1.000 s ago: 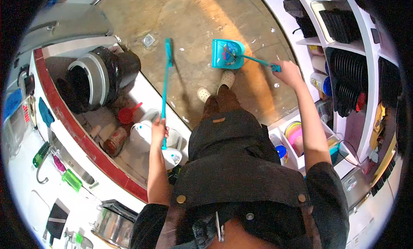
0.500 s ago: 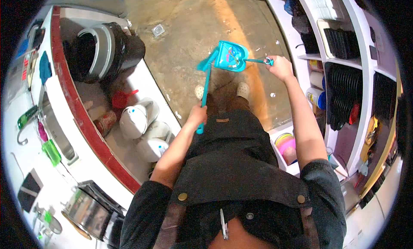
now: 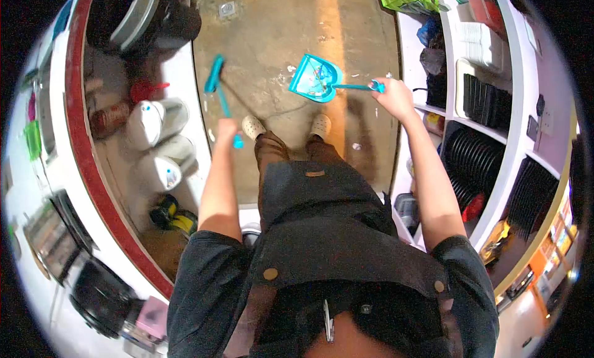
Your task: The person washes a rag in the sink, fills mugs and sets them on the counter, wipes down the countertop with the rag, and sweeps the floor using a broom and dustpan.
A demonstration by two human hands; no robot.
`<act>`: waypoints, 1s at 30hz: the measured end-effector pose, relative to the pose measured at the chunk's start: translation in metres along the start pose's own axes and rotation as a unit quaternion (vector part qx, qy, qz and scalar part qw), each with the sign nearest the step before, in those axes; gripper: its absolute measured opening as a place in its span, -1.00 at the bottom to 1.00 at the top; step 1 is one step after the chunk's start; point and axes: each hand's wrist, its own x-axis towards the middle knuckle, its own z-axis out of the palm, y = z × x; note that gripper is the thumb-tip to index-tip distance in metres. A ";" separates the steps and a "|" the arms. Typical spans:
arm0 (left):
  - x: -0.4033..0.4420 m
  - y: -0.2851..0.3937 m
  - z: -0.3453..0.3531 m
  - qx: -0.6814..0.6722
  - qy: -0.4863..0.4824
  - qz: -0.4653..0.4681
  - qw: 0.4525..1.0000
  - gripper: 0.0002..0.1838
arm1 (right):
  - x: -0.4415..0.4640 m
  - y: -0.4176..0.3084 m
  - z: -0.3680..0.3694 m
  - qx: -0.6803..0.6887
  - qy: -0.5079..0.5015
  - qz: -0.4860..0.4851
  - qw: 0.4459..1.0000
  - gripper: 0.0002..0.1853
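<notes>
My left hand [image 3: 227,133] is wrapped round the handle of a turquoise broom [image 3: 223,100]. The broom's head [image 3: 215,73] is over the left side of the floor, apart from the dustpan; whether its bristles touch the ground I cannot tell. In my right hand [image 3: 395,98] is the end of the handle of a turquoise dustpan [image 3: 328,96]. Small bits of coloured and pale debris [image 3: 320,78] lie inside the pan, whose mouth faces left. Two pale perforated clogs [image 3: 252,127] are on my feet, below the pan.
On the right, white shelves [image 3: 455,98] hold stacked black trays [image 3: 473,160] and white containers [image 3: 481,46]. White pitchers [image 3: 148,124] and a red scoop [image 3: 146,90] sit on the left under a red-edged counter [image 3: 82,110]. Scraps [image 3: 356,146] and a drain [image 3: 228,10] show on the floor.
The broom has swung left, away from the dustpan, with my left hand moving left too. The dustpan stays in my right hand with debris in it. My view has shifted.
</notes>
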 end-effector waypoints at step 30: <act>-0.371 -0.133 0.098 -0.383 -0.154 -0.119 0.903 -0.66 | -0.065 -0.058 0.052 -0.189 -0.021 -0.274 0.943 -0.73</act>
